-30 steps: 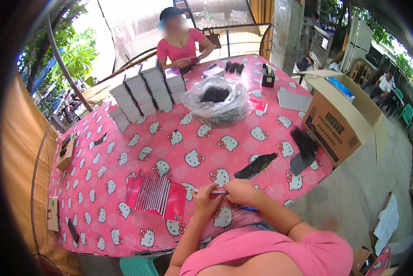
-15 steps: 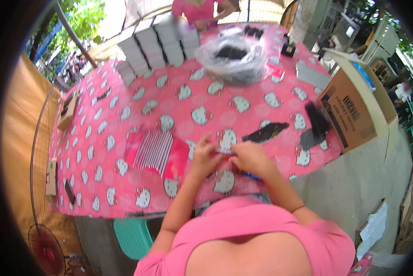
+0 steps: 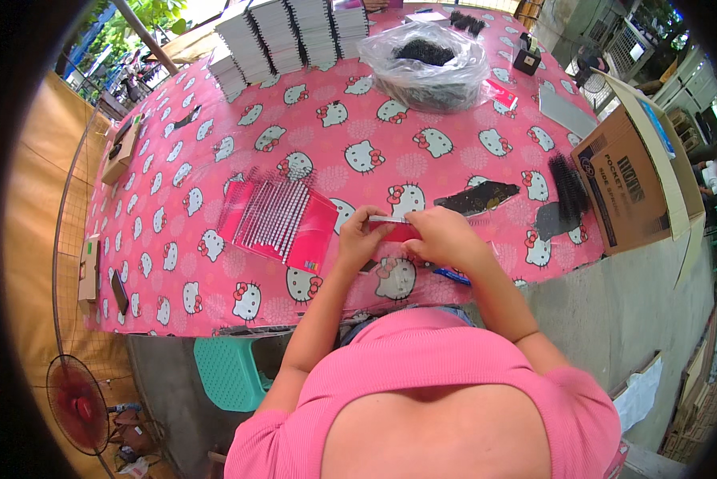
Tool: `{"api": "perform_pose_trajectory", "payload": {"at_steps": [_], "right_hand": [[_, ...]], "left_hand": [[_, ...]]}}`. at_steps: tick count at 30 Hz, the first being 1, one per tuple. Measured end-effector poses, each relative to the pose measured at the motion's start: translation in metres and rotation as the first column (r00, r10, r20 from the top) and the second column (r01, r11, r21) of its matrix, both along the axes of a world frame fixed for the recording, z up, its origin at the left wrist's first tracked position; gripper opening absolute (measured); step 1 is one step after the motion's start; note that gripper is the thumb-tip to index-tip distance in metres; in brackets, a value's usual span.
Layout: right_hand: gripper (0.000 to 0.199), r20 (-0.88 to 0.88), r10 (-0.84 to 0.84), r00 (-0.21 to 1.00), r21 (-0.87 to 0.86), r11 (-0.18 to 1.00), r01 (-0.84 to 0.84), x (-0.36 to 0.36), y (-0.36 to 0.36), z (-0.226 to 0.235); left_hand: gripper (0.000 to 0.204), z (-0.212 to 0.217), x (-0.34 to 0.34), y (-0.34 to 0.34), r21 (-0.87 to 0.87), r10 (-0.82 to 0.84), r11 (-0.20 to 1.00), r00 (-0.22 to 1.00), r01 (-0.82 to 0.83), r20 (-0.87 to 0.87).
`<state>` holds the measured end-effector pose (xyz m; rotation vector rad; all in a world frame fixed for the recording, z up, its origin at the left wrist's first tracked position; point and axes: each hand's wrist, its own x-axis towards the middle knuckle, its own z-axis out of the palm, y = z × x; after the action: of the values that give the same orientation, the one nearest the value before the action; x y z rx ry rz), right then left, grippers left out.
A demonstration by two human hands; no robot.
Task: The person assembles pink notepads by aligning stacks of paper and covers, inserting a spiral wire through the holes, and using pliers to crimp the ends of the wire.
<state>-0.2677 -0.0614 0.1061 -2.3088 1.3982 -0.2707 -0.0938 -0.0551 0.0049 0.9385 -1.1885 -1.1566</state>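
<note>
Between my two hands is a small red-covered notebook (image 3: 392, 231) with a white page edge along its far side. My left hand (image 3: 361, 241) pinches its left end, and the fingers of my right hand (image 3: 448, 239) close on its right end. To the left, several red notebooks (image 3: 320, 231) lie overlapped in a fanned row, their white edges and dark spiral wires showing. A blue-handled tool (image 3: 452, 275), its kind unclear, lies partly under my right wrist. Beyond my right hand are a black strip of material (image 3: 479, 197) and a bundle of black spiral coils (image 3: 566, 191).
Tall stacks of spiral-bound notebooks (image 3: 282, 40) stand at the far left. A clear plastic bag (image 3: 430, 89) of black coils sits at the back. An open cardboard box (image 3: 623, 180) is at the right edge, a green stool (image 3: 229, 374) below the table.
My head view has shifted, so the table sits higher in the picture. Both hands still hold the notebook, and more of its red cover shows between them.
</note>
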Motion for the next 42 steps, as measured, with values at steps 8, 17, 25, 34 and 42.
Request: {"api": "perform_pose_trajectory", "payload": {"at_steps": [8, 17, 25, 34, 42], "right_hand": [[0.03, -0.044, 0.101, 0.994, 0.086, 0.992, -0.097, 0.009, -0.005, -0.013], [0.026, -0.236, 0.166, 0.958, 0.138, 0.981, -0.136, 0.021, -0.028, -0.026], [0.026, -0.12, 0.119, 0.986, 0.072, 0.991, -0.111, 0.021, -0.019, -0.025], [0.028, -0.153, 0.157, 0.976, 0.111, 0.984, -0.141, 0.029, -0.02, -0.003], [0.034, 0.468, 0.151, 0.871, -0.313, 0.95, 0.003, -0.01, 0.03, -0.009]], "left_hand": [[0.026, -0.008, 0.005, 0.007, 0.176, -0.067, 0.98, 0.987, 0.092, -0.143], [0.028, -0.001, 0.01, 0.005, 0.136, -0.02, 0.99, 0.995, 0.034, -0.102], [0.029, -0.014, 0.015, 0.004, 0.201, 0.052, 0.98, 0.981, -0.014, -0.186], [0.026, -0.003, 0.016, 0.004, 0.187, 0.052, 0.982, 0.994, -0.033, -0.097], [0.016, 0.001, 0.007, 0.009, 0.248, 0.057, 0.969, 0.966, 0.008, -0.251]]}}
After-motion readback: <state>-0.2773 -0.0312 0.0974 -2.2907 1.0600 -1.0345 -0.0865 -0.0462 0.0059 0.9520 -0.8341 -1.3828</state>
